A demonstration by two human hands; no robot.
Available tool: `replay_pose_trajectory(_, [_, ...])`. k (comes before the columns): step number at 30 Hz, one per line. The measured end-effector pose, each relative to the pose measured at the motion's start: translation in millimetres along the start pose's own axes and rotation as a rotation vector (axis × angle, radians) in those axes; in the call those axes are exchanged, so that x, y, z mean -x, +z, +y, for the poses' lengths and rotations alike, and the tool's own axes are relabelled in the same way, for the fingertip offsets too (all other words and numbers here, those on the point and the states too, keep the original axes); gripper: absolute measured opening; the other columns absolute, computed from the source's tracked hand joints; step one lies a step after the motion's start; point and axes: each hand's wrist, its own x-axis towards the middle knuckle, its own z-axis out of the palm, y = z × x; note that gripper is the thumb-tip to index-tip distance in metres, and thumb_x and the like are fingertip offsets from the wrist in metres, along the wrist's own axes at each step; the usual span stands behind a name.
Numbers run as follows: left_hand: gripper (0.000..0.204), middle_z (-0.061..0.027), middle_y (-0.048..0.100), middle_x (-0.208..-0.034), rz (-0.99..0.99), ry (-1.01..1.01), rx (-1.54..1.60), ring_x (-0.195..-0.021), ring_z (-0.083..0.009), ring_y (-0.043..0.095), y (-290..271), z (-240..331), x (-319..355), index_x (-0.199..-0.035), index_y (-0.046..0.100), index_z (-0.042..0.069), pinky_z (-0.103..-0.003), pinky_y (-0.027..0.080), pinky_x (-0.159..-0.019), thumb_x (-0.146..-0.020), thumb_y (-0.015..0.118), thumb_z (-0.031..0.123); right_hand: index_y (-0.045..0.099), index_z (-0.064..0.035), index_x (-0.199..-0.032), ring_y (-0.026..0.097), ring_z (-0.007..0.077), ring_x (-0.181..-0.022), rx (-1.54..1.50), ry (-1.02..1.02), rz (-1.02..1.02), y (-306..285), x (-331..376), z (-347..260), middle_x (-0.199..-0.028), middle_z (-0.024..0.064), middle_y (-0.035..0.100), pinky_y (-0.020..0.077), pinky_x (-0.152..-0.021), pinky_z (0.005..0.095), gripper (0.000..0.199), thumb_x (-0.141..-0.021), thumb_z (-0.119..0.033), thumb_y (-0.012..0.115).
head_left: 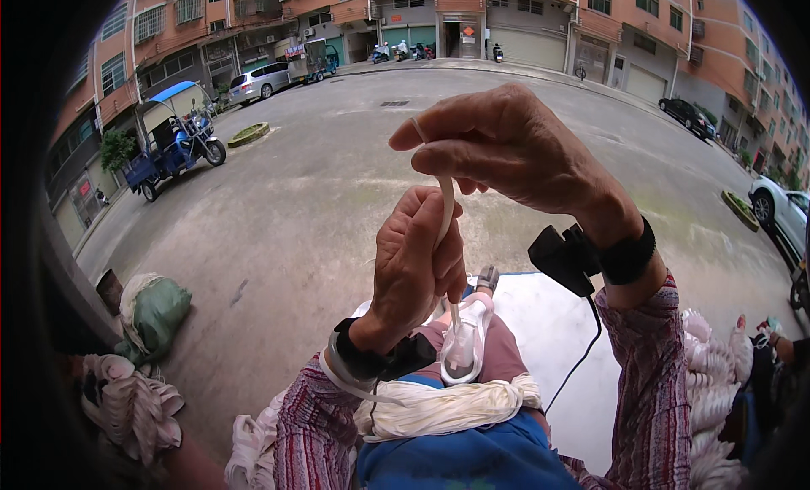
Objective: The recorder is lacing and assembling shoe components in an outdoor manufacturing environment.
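Both hands (418, 254) (506, 144) pinch white cord (445, 207) (bundle (447, 406) on lap).

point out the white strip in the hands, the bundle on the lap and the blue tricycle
white strip (445, 205), head view, stretch between both hands
bundle of white strips (447, 406), head view, middle
blue tricycle (173, 140), head view, body

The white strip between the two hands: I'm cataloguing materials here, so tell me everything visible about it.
The strip is a thin, flat, off-white band, looking soft like rubber or cord. It runs roughly upright, slightly curved. Its top end is pinched in the fingers of the right hand; lower down it passes through the closed left hand and comes out below, toward a clear plastic piece on the lap. A bundle of similar strips lies below.
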Motion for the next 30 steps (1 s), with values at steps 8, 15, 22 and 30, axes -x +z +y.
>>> replay_pose_trajectory(8, [0.023,-0.0083,0.059,-0.076,-0.005,0.190,-0.171,-0.067,-0.0145,0.062,-21.0,-19.2,-6.7,-0.104,0.048,0.003,-0.036,0.058,-0.072,-0.101,0.039,0.024,0.067,0.0001,-0.099,0.055,0.0102,-0.063,-0.083,-0.022,0.068,9.4,28.2,30.3,-0.071,0.0043,0.062,0.0460,-0.055,0.0250,0.021,-0.094,-0.018,0.058])
replay_pose_trajectory(15, [0.021,-0.0033,0.057,-0.067,0.216,-0.041,-0.311,-0.048,-0.0061,0.052,-81.8,-67.2,0.3,-0.107,0.051,0.003,-0.019,0.046,-0.045,-0.099,0.047,0.022,0.049,0.0037,-0.121,0.045,0.0014,-0.054,-0.699,0.103,0.510,-87.6,153.9,105.0,-0.074,0.0000,0.052,0.0419,-0.046,0.0180,0.029,-0.099,-0.015,0.045])
replay_pose_trajectory(22, [0.013,0.0049,0.042,-0.061,0.205,-0.376,-0.118,-0.040,-0.0007,0.027,-83.2,-104.3,2.4,-0.108,0.052,0.009,-0.017,0.021,-0.035,-0.098,0.048,0.016,0.064,0.0007,-0.099,0.045,0.0010,-0.050,-0.383,0.734,0.568,42.3,194.5,172.5,-0.065,-0.0045,0.052,0.0350,-0.041,0.0169,0.022,-0.094,-0.019,0.055])
replay_pose_trajectory(30, [0.027,-0.0037,0.053,-0.077,0.329,-0.210,-0.259,-0.046,-0.0014,0.034,-132.9,-89.8,25.7,-0.124,0.041,0.004,-0.016,0.028,-0.040,-0.098,0.042,0.012,0.065,-0.0061,-0.096,0.061,0.0267,-0.070,0.218,0.541,-0.093,180.1,242.3,263.5,-0.083,0.0126,0.060,0.0491,-0.063,0.0347,0.017,-0.081,-0.013,0.062])
